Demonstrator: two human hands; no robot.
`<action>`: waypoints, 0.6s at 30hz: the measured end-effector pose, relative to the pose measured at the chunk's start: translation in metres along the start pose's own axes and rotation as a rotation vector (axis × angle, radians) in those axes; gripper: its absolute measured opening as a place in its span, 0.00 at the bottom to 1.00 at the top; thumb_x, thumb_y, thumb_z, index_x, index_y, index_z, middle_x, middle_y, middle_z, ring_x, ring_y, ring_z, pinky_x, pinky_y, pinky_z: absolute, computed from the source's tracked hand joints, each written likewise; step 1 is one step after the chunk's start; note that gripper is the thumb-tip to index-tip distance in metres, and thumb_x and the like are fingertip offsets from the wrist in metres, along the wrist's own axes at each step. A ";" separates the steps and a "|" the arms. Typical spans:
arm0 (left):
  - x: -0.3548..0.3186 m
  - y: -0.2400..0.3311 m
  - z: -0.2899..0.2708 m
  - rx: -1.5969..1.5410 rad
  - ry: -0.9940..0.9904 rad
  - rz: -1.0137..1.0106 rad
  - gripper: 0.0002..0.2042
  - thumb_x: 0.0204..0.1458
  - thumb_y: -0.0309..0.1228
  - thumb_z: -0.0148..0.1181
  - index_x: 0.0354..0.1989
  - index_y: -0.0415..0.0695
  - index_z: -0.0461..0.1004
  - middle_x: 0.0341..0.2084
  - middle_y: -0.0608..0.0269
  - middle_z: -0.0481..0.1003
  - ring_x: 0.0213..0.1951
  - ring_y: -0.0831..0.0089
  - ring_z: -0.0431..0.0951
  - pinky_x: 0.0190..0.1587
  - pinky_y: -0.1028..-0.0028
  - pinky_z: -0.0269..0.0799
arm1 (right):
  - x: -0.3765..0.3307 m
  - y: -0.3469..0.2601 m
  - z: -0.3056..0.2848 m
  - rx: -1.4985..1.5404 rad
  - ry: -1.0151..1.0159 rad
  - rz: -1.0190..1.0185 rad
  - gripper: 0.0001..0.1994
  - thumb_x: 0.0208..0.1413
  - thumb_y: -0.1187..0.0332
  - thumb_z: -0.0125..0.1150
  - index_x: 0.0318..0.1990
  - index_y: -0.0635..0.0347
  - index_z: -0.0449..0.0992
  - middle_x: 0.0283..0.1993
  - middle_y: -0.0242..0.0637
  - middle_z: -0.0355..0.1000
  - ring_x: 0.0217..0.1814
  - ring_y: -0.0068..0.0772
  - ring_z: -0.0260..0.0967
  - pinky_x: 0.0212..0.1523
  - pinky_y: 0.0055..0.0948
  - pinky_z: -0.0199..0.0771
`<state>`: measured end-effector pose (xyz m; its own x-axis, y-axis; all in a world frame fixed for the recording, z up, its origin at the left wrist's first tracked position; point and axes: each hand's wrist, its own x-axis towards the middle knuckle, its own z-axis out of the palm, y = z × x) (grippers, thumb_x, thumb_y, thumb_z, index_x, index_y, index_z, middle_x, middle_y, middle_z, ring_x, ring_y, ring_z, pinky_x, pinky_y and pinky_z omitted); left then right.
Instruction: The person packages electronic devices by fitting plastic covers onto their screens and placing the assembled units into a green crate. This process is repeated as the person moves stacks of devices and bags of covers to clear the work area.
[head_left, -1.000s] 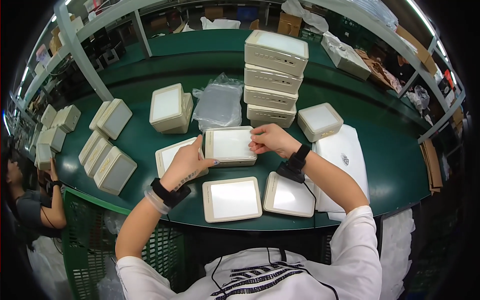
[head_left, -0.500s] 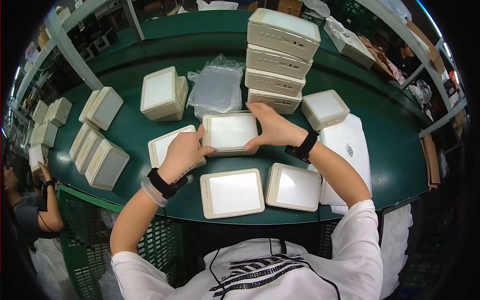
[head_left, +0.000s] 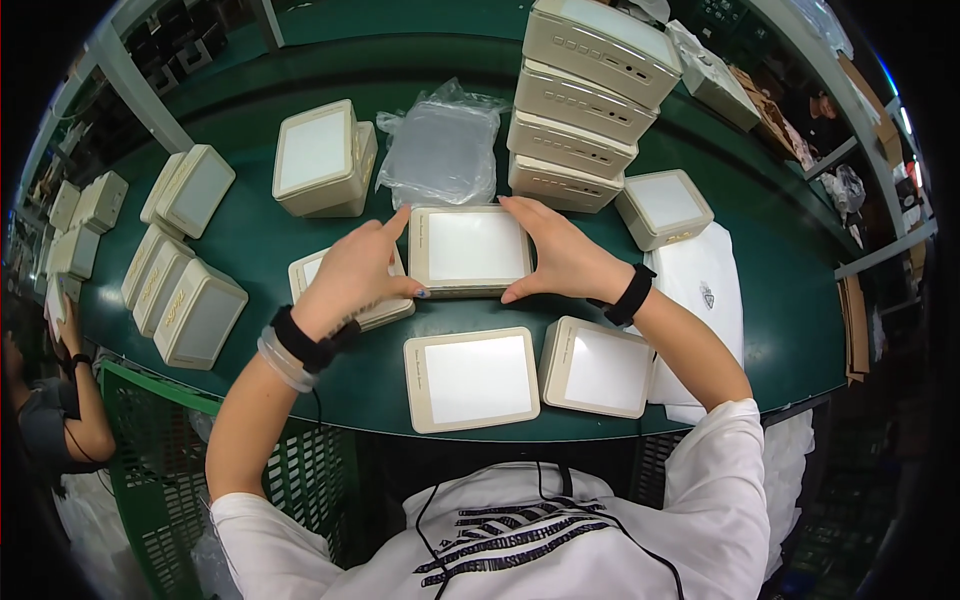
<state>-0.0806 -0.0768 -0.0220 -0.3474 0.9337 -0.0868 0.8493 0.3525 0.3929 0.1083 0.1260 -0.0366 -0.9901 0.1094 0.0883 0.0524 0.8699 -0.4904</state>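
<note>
Between my hands is a cream-coloured, box-shaped electronic device (head_left: pixel 470 247) with a white panel on top. My right hand (head_left: pixel 578 258) grips its right end, thumb at the near edge and fingers at the far edge. Around its left end is my left hand (head_left: pixel 352 268), index finger at the far corner and thumb at the near one. Under my left hand lies another cream device (head_left: pixel 383 312), partly hidden. Two similar devices, one on the left (head_left: pixel 471 380) and one on the right (head_left: pixel 598 368), lie face up near the table's front edge.
A tall stack of cream devices (head_left: pixel 585 110) rises at the back right beside a single one (head_left: pixel 665 208). Clear plastic bags (head_left: pixel 440 150) lie behind my hands, white bags (head_left: pixel 700 300) at right. More devices (head_left: pixel 203 315) stand left. A green crate (head_left: pixel 160 450) sits below; a co-worker (head_left: pixel 60 410) is far left.
The view has shifted slightly, so the stack looks nearer. My left index finger now points outward along the device's left end; my right hand keeps its grip on the right end.
</note>
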 end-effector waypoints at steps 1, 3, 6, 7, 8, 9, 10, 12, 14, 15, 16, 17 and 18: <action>0.003 0.000 -0.006 0.015 -0.062 -0.008 0.45 0.32 0.40 0.75 0.62 0.39 0.59 0.34 0.52 0.73 0.37 0.58 0.74 0.38 0.67 0.70 | 0.001 -0.002 0.000 0.004 -0.013 -0.002 0.54 0.32 0.55 0.78 0.65 0.68 0.51 0.66 0.57 0.52 0.68 0.53 0.51 0.67 0.36 0.53; 0.012 0.000 -0.010 0.023 -0.124 -0.012 0.47 0.30 0.41 0.76 0.62 0.39 0.59 0.35 0.51 0.73 0.39 0.57 0.74 0.39 0.66 0.71 | -0.001 -0.002 -0.003 0.002 -0.024 0.004 0.54 0.32 0.55 0.78 0.65 0.68 0.50 0.66 0.57 0.52 0.68 0.53 0.52 0.67 0.37 0.53; 0.021 0.001 -0.009 0.122 -0.163 0.013 0.51 0.24 0.41 0.78 0.62 0.38 0.58 0.35 0.50 0.73 0.41 0.56 0.75 0.42 0.65 0.71 | -0.001 -0.002 -0.005 0.006 -0.044 0.014 0.55 0.31 0.55 0.78 0.66 0.68 0.49 0.66 0.58 0.53 0.67 0.55 0.53 0.68 0.39 0.51; 0.022 0.002 -0.009 0.118 -0.170 0.010 0.51 0.24 0.41 0.78 0.62 0.38 0.58 0.35 0.50 0.73 0.41 0.56 0.75 0.42 0.65 0.71 | 0.001 -0.003 -0.005 -0.012 -0.050 0.017 0.56 0.31 0.55 0.78 0.66 0.68 0.49 0.65 0.59 0.54 0.67 0.56 0.53 0.68 0.40 0.51; 0.023 0.003 -0.009 0.133 -0.170 0.018 0.51 0.24 0.41 0.78 0.62 0.37 0.58 0.35 0.50 0.73 0.42 0.56 0.75 0.42 0.65 0.72 | 0.002 -0.004 -0.006 -0.030 -0.057 0.023 0.56 0.31 0.55 0.78 0.66 0.68 0.48 0.65 0.59 0.55 0.66 0.57 0.54 0.69 0.41 0.51; 0.024 0.004 -0.010 0.147 -0.171 0.027 0.51 0.23 0.41 0.78 0.61 0.36 0.59 0.35 0.50 0.74 0.43 0.56 0.75 0.43 0.65 0.72 | 0.003 -0.004 -0.006 -0.047 -0.064 0.029 0.57 0.31 0.55 0.78 0.66 0.68 0.47 0.64 0.60 0.55 0.65 0.58 0.55 0.69 0.42 0.50; 0.025 0.004 -0.011 0.160 -0.173 0.035 0.51 0.23 0.41 0.78 0.61 0.36 0.59 0.34 0.50 0.74 0.44 0.56 0.75 0.43 0.65 0.72 | 0.004 -0.004 -0.007 -0.040 -0.071 0.035 0.57 0.31 0.55 0.78 0.66 0.68 0.47 0.64 0.60 0.55 0.65 0.58 0.55 0.69 0.42 0.50; 0.030 0.008 -0.013 0.170 -0.193 0.017 0.50 0.23 0.41 0.78 0.60 0.35 0.60 0.34 0.49 0.74 0.44 0.56 0.75 0.44 0.65 0.72 | 0.008 -0.002 -0.009 -0.048 -0.113 0.070 0.56 0.31 0.55 0.78 0.66 0.67 0.47 0.63 0.60 0.57 0.64 0.60 0.57 0.69 0.43 0.49; 0.029 0.015 -0.014 0.197 -0.214 -0.008 0.49 0.22 0.41 0.78 0.58 0.34 0.61 0.32 0.49 0.74 0.43 0.55 0.75 0.44 0.65 0.72 | 0.007 0.000 -0.007 -0.043 -0.144 0.098 0.56 0.30 0.55 0.78 0.66 0.67 0.47 0.63 0.60 0.58 0.63 0.60 0.57 0.69 0.44 0.49; 0.027 0.017 -0.013 0.191 -0.228 -0.007 0.49 0.22 0.41 0.78 0.58 0.34 0.61 0.32 0.49 0.74 0.43 0.55 0.75 0.44 0.65 0.72 | 0.006 0.002 -0.007 -0.023 -0.127 0.096 0.55 0.30 0.56 0.78 0.65 0.67 0.48 0.62 0.60 0.57 0.63 0.60 0.57 0.69 0.43 0.50; 0.027 0.018 -0.012 0.204 -0.230 0.000 0.48 0.22 0.41 0.78 0.57 0.34 0.62 0.32 0.50 0.74 0.44 0.55 0.75 0.44 0.65 0.72 | 0.005 0.003 -0.009 -0.006 -0.105 0.092 0.54 0.30 0.57 0.78 0.65 0.67 0.49 0.62 0.59 0.57 0.63 0.59 0.57 0.69 0.42 0.51; 0.027 0.017 -0.016 0.232 -0.211 -0.002 0.47 0.22 0.41 0.78 0.56 0.34 0.63 0.31 0.50 0.75 0.44 0.55 0.75 0.43 0.65 0.72 | 0.007 0.002 -0.011 0.002 -0.071 0.068 0.53 0.30 0.59 0.78 0.64 0.67 0.50 0.61 0.59 0.57 0.63 0.59 0.57 0.68 0.42 0.52; 0.030 0.017 -0.019 0.263 -0.180 0.012 0.46 0.22 0.40 0.78 0.55 0.34 0.64 0.30 0.50 0.75 0.44 0.55 0.75 0.42 0.64 0.72 | 0.006 0.005 -0.008 -0.015 -0.049 0.060 0.53 0.30 0.59 0.78 0.64 0.67 0.50 0.61 0.59 0.57 0.63 0.59 0.57 0.68 0.42 0.52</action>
<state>-0.0848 -0.0436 -0.0003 -0.2807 0.9257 -0.2537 0.9348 0.3236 0.1466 0.1033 0.1349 -0.0313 -0.9902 0.1384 0.0161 0.1138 0.8696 -0.4805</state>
